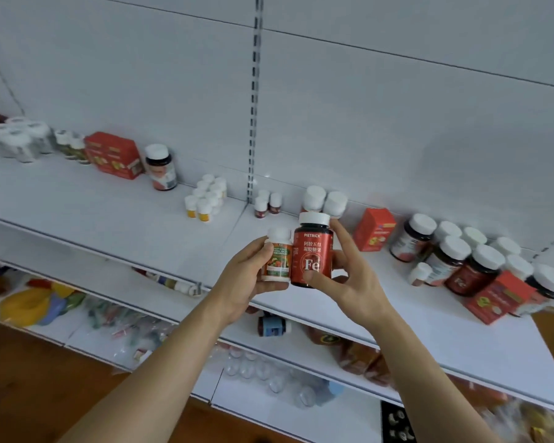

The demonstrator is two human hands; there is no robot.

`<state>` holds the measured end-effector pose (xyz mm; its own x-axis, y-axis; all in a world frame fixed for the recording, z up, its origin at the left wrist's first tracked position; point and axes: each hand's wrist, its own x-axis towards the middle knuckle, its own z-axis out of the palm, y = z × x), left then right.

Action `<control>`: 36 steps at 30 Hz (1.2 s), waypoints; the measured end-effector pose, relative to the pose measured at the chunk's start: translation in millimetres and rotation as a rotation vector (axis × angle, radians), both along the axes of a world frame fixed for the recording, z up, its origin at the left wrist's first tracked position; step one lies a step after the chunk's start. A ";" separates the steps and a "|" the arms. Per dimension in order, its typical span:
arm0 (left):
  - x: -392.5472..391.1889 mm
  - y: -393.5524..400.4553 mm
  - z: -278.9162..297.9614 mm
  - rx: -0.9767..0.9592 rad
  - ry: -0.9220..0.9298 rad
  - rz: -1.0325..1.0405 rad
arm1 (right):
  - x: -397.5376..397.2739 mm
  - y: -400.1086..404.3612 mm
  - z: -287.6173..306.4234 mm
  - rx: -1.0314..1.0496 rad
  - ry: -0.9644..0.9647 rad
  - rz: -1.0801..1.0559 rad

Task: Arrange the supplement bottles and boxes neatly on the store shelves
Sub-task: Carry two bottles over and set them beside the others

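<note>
1. A small white-capped bottle [277, 258] was gripped by the left hand [248, 282].
2. A larger red "Fe" bottle [312, 251] was pinched by the right hand [354, 282], touching the small one.
3. Both were held above the white shelf [115, 215], before 2 white-capped bottles [325, 201].

Glossy plastic red bottle [312, 251], matt white metal shelf [109, 219], brown wood floor [29, 378].

White store shelf [109, 206], white-capped bottles [480, 260] clustered right, red boxes [114, 155], possibly vitamin bottles [205, 199] mid-shelf.
</note>
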<state>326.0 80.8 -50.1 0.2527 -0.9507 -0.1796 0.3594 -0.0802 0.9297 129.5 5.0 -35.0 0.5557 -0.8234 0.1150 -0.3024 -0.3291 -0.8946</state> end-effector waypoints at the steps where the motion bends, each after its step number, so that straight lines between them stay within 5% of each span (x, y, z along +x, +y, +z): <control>1: 10.1 1.0 0.9 0.004 0.003 0.023 | 12.6 -3.9 1.0 -0.002 0.001 0.023; 20: 218.5 54.4 17.7 0.016 0.003 0.546 | 281.1 -20.6 10.4 0.025 -0.031 0.505; 36: 440.4 131.9 16.7 0.042 0.064 0.428 | 485.8 75.8 7.0 0.081 -0.076 0.344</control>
<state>766.5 212.7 -33.5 0.6095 -0.7544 -0.2437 0.4250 0.0515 0.9037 615.3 80.8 -28.0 0.7943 -0.5978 0.1084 -0.1183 -0.3273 -0.9375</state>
